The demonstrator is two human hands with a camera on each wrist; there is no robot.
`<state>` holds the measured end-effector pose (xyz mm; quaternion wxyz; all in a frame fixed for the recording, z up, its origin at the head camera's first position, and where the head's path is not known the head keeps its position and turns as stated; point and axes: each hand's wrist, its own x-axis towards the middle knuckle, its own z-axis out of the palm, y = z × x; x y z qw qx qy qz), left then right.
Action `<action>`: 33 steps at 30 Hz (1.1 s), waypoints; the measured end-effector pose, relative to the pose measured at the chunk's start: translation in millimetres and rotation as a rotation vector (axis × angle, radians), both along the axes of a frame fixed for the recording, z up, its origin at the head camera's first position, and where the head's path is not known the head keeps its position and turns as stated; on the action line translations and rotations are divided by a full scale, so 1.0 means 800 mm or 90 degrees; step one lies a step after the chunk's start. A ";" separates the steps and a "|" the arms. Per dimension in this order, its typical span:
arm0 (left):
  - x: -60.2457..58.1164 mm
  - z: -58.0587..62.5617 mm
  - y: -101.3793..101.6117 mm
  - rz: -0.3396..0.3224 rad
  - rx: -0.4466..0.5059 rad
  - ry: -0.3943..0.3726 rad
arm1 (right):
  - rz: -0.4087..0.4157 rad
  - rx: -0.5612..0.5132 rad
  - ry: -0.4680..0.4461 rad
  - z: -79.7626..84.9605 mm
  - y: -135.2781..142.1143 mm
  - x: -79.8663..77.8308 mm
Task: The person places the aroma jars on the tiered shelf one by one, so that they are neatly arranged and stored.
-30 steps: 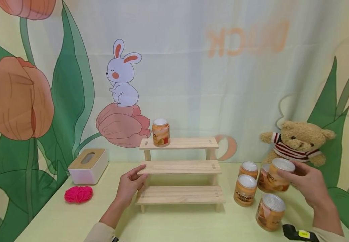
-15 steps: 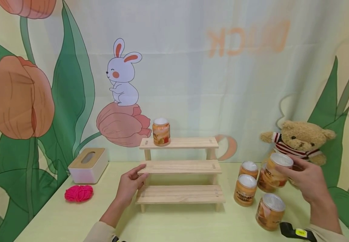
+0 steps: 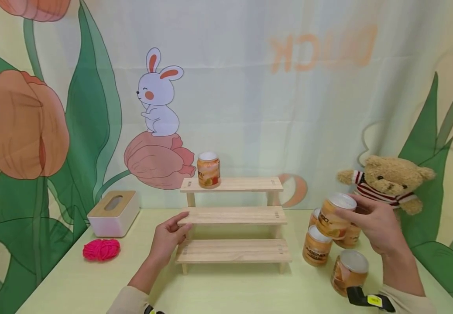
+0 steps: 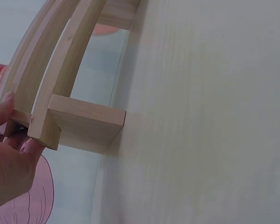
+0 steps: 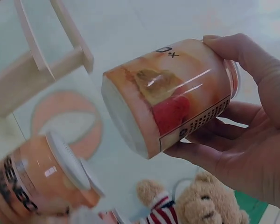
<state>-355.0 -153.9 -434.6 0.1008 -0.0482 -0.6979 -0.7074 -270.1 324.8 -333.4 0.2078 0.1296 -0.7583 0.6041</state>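
My right hand grips an orange-labelled can with a silvery lid, thumb on one side and fingers on the other. In the head view this can is tilted and overlaps the cans standing behind it. With thumb and fingers, my left hand holds the left end of the middle board of a three-tier wooden shelf. The left wrist view shows those fingers curled about the board's end. On the top tier, toward the left, stands another can.
Several more cans stand on the table at right, among them a front can and one nearer the shelf. Behind them sits a teddy bear. At left are a tissue box and pink yarn. A printed curtain hangs behind.
My right hand has lifted the can and carried it left, away from the teddy bear and toward the shelf. The left hand stays on the shelf.
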 end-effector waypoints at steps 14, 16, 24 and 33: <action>-0.002 -0.002 -0.003 -0.010 0.011 0.002 | 0.074 0.074 -0.088 0.001 -0.093 -0.015; -0.003 -0.002 -0.003 -0.011 0.008 0.006 | 0.090 0.071 -0.095 0.000 -0.102 -0.016; -0.003 -0.001 -0.002 -0.008 -0.003 0.001 | 0.121 0.070 -0.102 -0.004 -0.127 -0.023; -0.001 0.001 -0.001 -0.004 -0.001 -0.002 | 0.128 0.061 -0.105 0.010 -0.154 -0.046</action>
